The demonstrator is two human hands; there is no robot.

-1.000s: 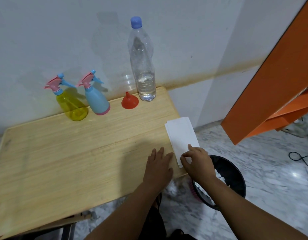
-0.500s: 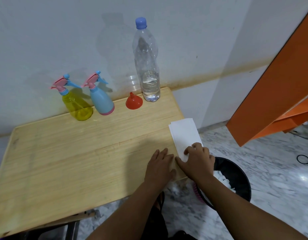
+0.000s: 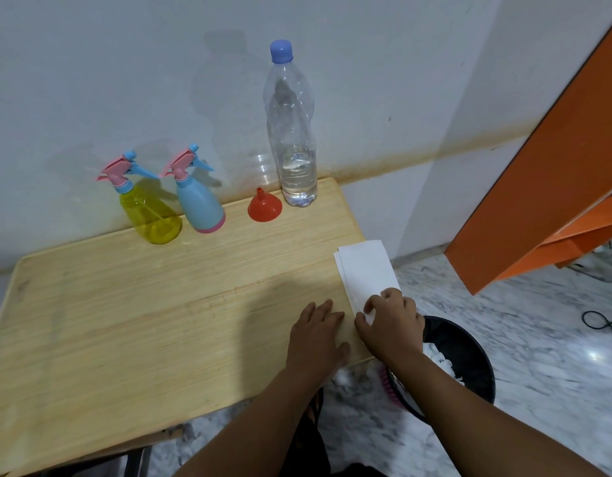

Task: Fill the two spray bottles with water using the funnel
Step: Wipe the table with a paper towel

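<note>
A yellow spray bottle (image 3: 149,215) and a light-blue spray bottle (image 3: 199,204), both with pink-and-blue trigger heads, stand at the back of the wooden table (image 3: 125,321). A red funnel (image 3: 264,207) sits upside down beside them. Right of it stands a tall clear water bottle (image 3: 292,132) with a blue cap, about a quarter full. My left hand (image 3: 316,335) lies flat on the table near its front right corner. My right hand (image 3: 390,325) pinches the near end of a folded white paper (image 3: 364,266) lying at the table's right edge.
A black waste bin (image 3: 469,356) with white scraps inside stands on the marble floor just right of the table. An orange panel (image 3: 545,166) leans at the right. A white wall runs behind the table. A black cable (image 3: 604,325) lies on the floor far right.
My right hand's fingers have curled in on the paper's near end. The view has shifted slightly; the left hand stays flat on the table.
</note>
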